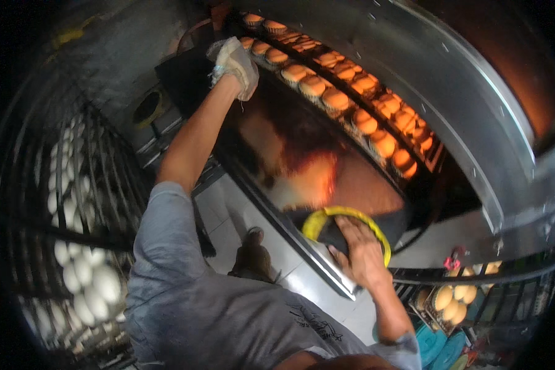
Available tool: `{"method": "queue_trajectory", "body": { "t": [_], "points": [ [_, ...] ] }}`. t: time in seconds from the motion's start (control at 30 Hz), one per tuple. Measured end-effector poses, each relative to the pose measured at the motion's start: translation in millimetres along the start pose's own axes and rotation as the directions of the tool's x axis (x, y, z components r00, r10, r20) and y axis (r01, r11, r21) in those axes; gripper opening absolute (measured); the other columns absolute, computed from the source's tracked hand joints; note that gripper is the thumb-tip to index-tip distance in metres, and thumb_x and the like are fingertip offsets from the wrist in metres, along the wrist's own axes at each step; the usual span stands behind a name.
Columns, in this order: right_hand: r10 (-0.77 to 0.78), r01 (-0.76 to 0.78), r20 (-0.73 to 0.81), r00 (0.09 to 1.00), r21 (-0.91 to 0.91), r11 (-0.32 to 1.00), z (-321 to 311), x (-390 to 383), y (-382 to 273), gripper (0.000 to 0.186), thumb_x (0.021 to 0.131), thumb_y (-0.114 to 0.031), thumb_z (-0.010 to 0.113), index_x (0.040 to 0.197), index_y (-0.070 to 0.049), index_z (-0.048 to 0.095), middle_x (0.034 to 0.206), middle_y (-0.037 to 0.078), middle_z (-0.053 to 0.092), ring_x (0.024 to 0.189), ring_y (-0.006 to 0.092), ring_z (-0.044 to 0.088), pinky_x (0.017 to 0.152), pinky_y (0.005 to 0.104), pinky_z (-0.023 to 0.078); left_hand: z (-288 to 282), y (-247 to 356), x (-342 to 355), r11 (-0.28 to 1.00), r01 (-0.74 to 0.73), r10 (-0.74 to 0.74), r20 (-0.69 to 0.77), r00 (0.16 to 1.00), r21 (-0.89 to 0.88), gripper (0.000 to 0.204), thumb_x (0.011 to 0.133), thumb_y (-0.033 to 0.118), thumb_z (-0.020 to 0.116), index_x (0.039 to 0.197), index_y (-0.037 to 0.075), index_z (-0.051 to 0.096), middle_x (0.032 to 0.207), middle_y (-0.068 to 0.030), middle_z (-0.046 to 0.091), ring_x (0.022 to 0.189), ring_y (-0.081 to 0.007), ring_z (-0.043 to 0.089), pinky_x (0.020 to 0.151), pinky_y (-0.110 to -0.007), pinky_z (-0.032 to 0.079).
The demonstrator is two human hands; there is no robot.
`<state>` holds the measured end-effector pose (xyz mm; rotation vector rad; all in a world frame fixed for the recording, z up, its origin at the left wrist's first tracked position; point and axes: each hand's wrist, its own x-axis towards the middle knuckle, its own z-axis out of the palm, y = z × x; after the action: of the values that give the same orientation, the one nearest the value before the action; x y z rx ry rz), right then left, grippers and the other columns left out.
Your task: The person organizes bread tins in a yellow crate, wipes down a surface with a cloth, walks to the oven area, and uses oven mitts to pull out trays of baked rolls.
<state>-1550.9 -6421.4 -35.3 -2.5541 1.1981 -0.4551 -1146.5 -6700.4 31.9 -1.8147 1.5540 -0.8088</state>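
My left hand (234, 65) wears a whitish cloth covering that hides its fingers. It is at the far left end of the oven opening, beside a row of round browned buns (311, 86) in small fluted cups. My right hand (364, 259) grips a round black pad with a yellow rim (381, 231), fingers stretched over it and thumb apart. The pad lies against the right end of the lowered dark oven door (364, 185), whose shiny surface reflects an orange glow. More buns (407, 120) glow orange deeper in the oven.
A metal hood (438, 80) curves above the oven opening. On my left stands a dark rack (43, 234) with several pale, egg-shaped things. At lower right, more round buns (453, 302) sit on a rack near teal items (441, 351). A tiled floor (219, 203) shows below.
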Motion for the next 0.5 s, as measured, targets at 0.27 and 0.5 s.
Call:
{"method": "queue_trajectory", "body": {
  "t": [0.27,0.5],
  "points": [
    [0.464,-0.464,0.026,0.885,0.112,0.879,-8.6,62.4,-43.4,0.055,0.087,-0.019,0.07,0.134,0.002,0.053,0.123,0.03,0.062,0.115,0.0465,0.06,0.1,0.047,0.048,101.2,-44.7,207.6,0.975,-0.165,0.156,-0.07,0.985,-0.146,0.036,0.093,0.043,0.057,0.114,0.018,0.073,0.112,-0.002,0.069,0.104,-0.0262,0.062,0.089,-0.046,0.043],
    [0.62,-0.597,-0.039,0.783,0.229,0.768,-12.4,146.2,-48.6,0.045,0.091,-0.023,0.068,0.127,0.003,0.06,0.112,0.031,0.066,0.105,0.0454,0.066,0.092,0.0462,0.051,181.8,11.1,337.7,0.965,-0.239,0.208,-0.246,0.947,-0.107,0.033,0.092,0.035,0.058,0.104,0.009,0.075,0.105,-0.0099,0.071,0.099,-0.0329,0.065,0.084,-0.05,0.047]
  ]
}}
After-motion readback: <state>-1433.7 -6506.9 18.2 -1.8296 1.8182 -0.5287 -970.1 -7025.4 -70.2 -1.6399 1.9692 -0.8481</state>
